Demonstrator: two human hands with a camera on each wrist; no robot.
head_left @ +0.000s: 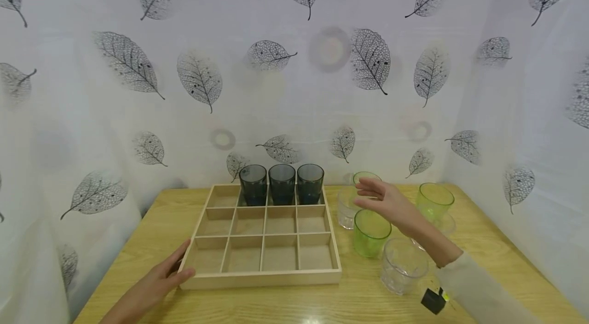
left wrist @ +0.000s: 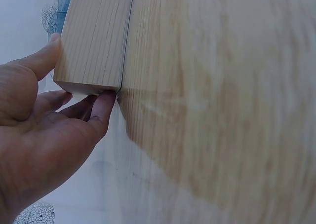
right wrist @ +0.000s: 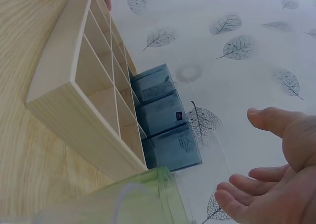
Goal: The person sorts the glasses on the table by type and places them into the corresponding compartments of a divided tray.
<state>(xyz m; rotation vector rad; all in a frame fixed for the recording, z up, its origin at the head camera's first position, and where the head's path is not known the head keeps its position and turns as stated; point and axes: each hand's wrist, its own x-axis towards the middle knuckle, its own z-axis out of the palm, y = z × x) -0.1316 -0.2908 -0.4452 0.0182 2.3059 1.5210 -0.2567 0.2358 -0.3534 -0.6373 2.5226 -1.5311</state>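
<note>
My left hand [head_left: 156,280] holds the front left corner of a wooden compartment box [head_left: 259,279]. In the left wrist view its thumb lies against one side of the box [left wrist: 96,36], with bent fingers at the other. Three dark blue glasses stand upright in the back row: a left one [head_left: 253,186], a middle one [head_left: 281,186] and a right one [head_left: 310,186]. The back left compartment is bare, as are the two rows in front. My right hand [head_left: 388,204] hovers with fingers extended and nothing in them, overlapping a green glass [head_left: 371,239] in the head view.
Right of the box stand a back green glass [head_left: 366,178], a far right green glass [head_left: 434,199], a clear glass [head_left: 346,211] and a nearer clear glass [head_left: 404,268]. A small black object [head_left: 433,301] shows by the right sleeve. A leaf-print curtain [head_left: 294,94] encloses the table.
</note>
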